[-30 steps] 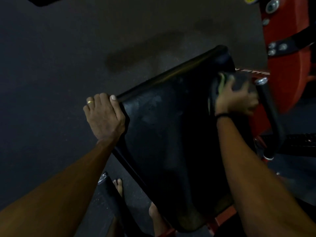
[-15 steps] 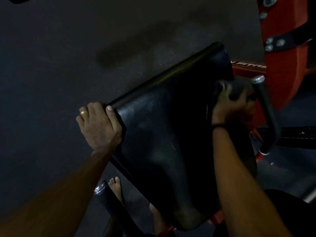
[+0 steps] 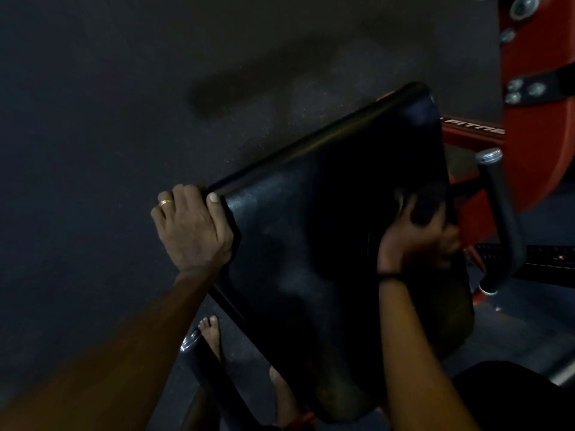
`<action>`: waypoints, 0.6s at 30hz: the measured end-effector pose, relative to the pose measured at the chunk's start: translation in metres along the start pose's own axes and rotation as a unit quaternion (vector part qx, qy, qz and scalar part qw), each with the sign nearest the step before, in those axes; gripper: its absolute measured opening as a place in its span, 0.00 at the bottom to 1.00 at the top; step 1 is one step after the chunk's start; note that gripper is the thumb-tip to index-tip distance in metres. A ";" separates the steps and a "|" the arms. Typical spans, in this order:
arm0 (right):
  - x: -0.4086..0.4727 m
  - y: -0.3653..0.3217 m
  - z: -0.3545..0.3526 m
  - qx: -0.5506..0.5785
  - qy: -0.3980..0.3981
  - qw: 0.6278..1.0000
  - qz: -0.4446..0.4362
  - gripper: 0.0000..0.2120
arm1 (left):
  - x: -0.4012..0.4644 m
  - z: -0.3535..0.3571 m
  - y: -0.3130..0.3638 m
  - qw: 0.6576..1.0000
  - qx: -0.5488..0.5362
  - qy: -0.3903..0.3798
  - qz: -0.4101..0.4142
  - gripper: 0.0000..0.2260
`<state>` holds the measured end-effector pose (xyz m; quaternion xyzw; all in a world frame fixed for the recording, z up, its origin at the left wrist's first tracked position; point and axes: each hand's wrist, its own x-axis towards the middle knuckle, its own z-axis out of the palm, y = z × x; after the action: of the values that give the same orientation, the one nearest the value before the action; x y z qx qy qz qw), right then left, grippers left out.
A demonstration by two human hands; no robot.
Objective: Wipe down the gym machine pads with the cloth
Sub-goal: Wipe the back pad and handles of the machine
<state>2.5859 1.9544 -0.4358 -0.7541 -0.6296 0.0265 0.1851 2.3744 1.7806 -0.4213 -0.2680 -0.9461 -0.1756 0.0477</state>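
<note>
The left hand has its fingers curled over the upper left corner of the black pad, thumb lying flat along the face. The right hand grips a dark cloth, bunched and pressed against the pad's right edge, just beside a black handle bar. Behind it stands the red machine frame, and a bare foot rests on the dark floor below.

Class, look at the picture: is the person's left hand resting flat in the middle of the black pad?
No, the left hand grips the pad at its corner edge.
</note>
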 end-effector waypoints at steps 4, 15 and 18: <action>0.012 -0.113 0.012 0.048 0.011 0.990 -0.130 0.23 | 0.001 0.001 0.000 1.000 -0.004 -0.003 -0.003 0.14; -0.073 0.077 -0.004 0.061 -0.041 0.996 -0.054 0.24 | 0.002 0.000 -0.001 0.998 -0.055 0.038 0.004 0.16; 0.003 -0.006 0.044 0.170 -0.003 0.985 0.031 0.29 | 0.001 0.002 -0.004 0.997 -0.063 0.043 0.010 0.16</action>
<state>2.5686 1.9689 -0.4742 -0.7306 -0.5927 0.1412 0.3082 2.3715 1.7781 -0.4246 -0.2724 -0.9274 -0.2459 0.0728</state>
